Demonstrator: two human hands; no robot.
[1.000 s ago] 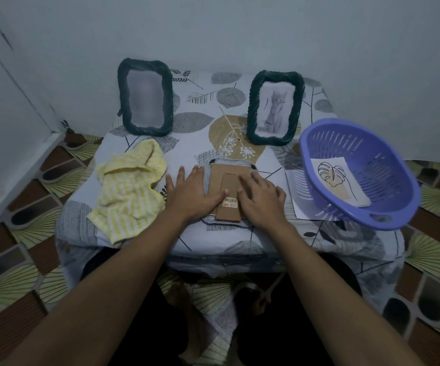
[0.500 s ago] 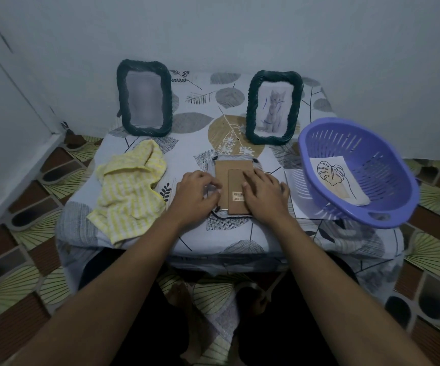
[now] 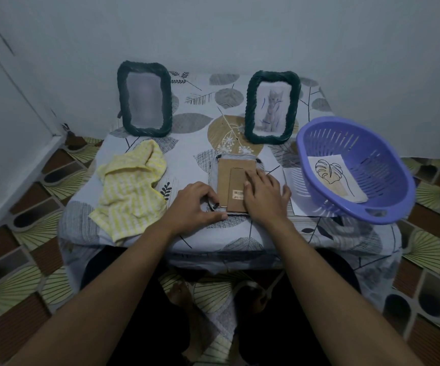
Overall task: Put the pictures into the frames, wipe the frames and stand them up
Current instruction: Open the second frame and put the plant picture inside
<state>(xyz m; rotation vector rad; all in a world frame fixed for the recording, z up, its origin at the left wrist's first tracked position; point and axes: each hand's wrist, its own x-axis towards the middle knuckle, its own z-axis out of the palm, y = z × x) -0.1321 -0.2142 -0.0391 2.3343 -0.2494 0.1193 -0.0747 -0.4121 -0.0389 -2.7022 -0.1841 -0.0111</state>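
A picture frame (image 3: 226, 175) lies face down in the middle of the table, showing its brown cardboard back and fold-out stand. My left hand (image 3: 195, 207) pinches a small black clip at the frame's near left corner. My right hand (image 3: 263, 196) lies flat on the back and stand, pressing down. Two dark green twisted frames stand upright at the back: the left frame (image 3: 145, 99) with a blurred picture, the right frame (image 3: 273, 107) with a cat drawing. A yellow striped cloth (image 3: 131, 188) lies crumpled to the left. A leaf drawing (image 3: 332, 175) rests in the purple basket (image 3: 387, 196).
The small table (image 3: 192, 143) has a leaf-patterned cover and stands against a pale wall. A sheet of paper (image 3: 295, 191) lies partly under the tilted basket at the right edge. Patterned floor tiles surround the table. My legs are under its near edge.
My left hand has curled from flat beside the frame to pinching the clip at its near left corner. The right hand has shifted slightly up the cardboard back.
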